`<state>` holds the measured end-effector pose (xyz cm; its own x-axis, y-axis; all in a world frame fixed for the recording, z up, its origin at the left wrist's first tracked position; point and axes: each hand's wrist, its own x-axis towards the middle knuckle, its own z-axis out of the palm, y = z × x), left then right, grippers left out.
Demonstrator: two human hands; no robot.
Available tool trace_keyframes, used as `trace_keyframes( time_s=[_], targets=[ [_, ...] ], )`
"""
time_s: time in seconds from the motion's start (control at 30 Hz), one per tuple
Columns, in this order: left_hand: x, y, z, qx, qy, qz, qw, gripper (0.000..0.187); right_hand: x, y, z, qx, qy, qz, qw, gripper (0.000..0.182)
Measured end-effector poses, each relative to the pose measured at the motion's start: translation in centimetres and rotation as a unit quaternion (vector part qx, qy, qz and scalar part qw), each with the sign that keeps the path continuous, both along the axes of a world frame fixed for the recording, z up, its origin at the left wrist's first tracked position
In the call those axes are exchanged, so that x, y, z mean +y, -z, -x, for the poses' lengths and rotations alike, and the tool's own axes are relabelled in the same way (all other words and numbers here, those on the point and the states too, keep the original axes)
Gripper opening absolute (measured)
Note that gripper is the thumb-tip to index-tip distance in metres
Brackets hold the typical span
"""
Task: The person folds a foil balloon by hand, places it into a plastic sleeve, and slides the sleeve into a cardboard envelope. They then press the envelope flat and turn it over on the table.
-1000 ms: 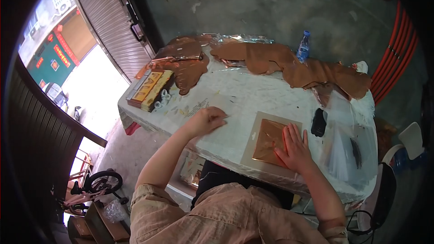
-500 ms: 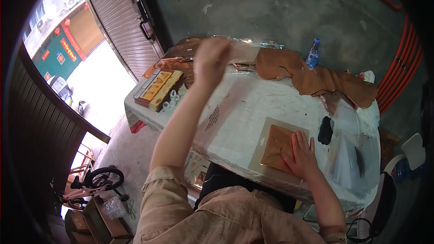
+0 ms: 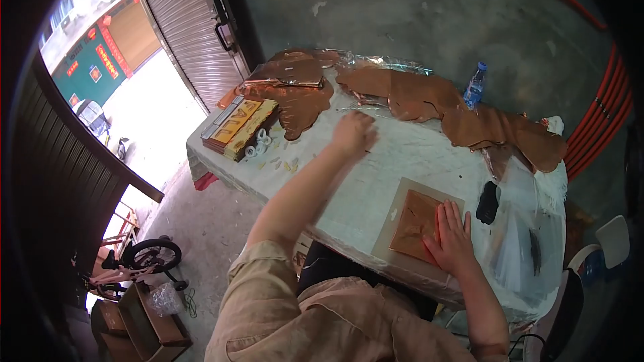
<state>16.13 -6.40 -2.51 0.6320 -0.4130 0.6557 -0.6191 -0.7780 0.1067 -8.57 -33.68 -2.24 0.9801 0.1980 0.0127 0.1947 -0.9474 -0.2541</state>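
Note:
My right hand [image 3: 451,236] lies flat with its fingers spread, over the right edge of a flat copper-brown square packet [image 3: 412,218]. The packet rests on a larger grey-beige sheet [image 3: 382,241] with a small hanging slot at its left side. My left hand [image 3: 354,134] is over the middle of the table, fingers curled in and slightly blurred; I cannot tell what is in them. Beyond it lie crumpled brown sheets [image 3: 409,94] with clear plastic. Left of the left forearm stands a stack of yellow signs marked FALL [image 3: 238,124], beside white rings [image 3: 260,142] and small yellowish pieces [image 3: 288,165].
A plastic bottle [image 3: 473,87] with a blue cap stands at the far side. A black object [image 3: 488,202] and clear plastic bags [image 3: 513,228] lie at the right. A chair [image 3: 607,234] is beyond the right edge; a small bicycle [image 3: 144,265] and open box [image 3: 151,325] are left.
My left hand has come back from the brown sheets towards the middle of the table and lower. My right hand stays flat on the packet. The view has shifted slightly.

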Motion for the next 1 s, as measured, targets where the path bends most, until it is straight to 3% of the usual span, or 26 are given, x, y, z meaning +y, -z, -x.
trace_keyframes(
  time_s=[0.03, 0.17, 0.3, 0.37, 0.47, 0.53, 0.6, 0.63, 0.87, 0.97, 1.0],
  targets=[
    [1.3, -0.8, 0.4, 0.149, -0.032, 0.030, 0.988, 0.024, 0.0, 0.1, 0.0, 0.002, 0.003, -0.005, 1.000, 0.078],
    [8.8, -1.0, 0.9, 0.128, -0.292, -0.054, 0.946, 0.039, -0.2, 0.4, 0.1, -0.015, -0.005, 0.001, 1.000, 0.078],
    [13.3, 0.5, -0.2, 0.107, -0.297, -0.045, 0.948, 0.032, -0.2, 0.6, 0.0, -0.020, -0.007, 0.003, 1.000, 0.080],
    [13.3, 0.0, -1.2, 0.167, -0.310, -0.066, 0.934, 0.034, -0.2, 0.5, 0.0, -0.020, -0.005, 0.001, 1.000, 0.080],
    [15.0, 1.3, -4.5, 0.169, -0.335, -0.105, 0.921, 0.029, -0.3, 0.9, 0.0, -0.035, -0.009, 0.000, 0.999, 0.080],
    [15.0, 0.5, -4.5, 0.159, -0.348, -0.063, 0.922, 0.023, -0.4, 1.1, 0.0, -0.050, -0.009, -0.002, 0.999, 0.081],
    [15.1, -0.3, -3.6, 0.188, -0.367, 0.127, 0.902, 0.021, -0.2, 0.6, 0.1, -0.043, -0.012, -0.009, 0.999, 0.081],
    [15.1, 0.0, -3.5, 0.161, -0.356, 0.153, 0.908, 0.021, -0.2, 0.6, 0.1, -0.041, -0.011, -0.010, 0.999, 0.081],
    [14.8, 0.4, -5.0, 0.137, -0.343, 0.212, 0.905, 0.026, -0.3, 0.5, 0.0, -0.030, -0.014, 0.002, 0.999, 0.080],
    [13.2, -1.1, -3.5, 0.118, -0.343, 0.201, 0.910, 0.025, -0.3, 0.4, 0.2, -0.032, -0.015, 0.000, 0.999, 0.080],
    [13.2, -0.7, -3.4, 0.140, -0.310, 0.144, 0.929, 0.026, -0.3, 0.4, 0.1, -0.034, -0.014, -0.001, 0.999, 0.080]
  ],
)
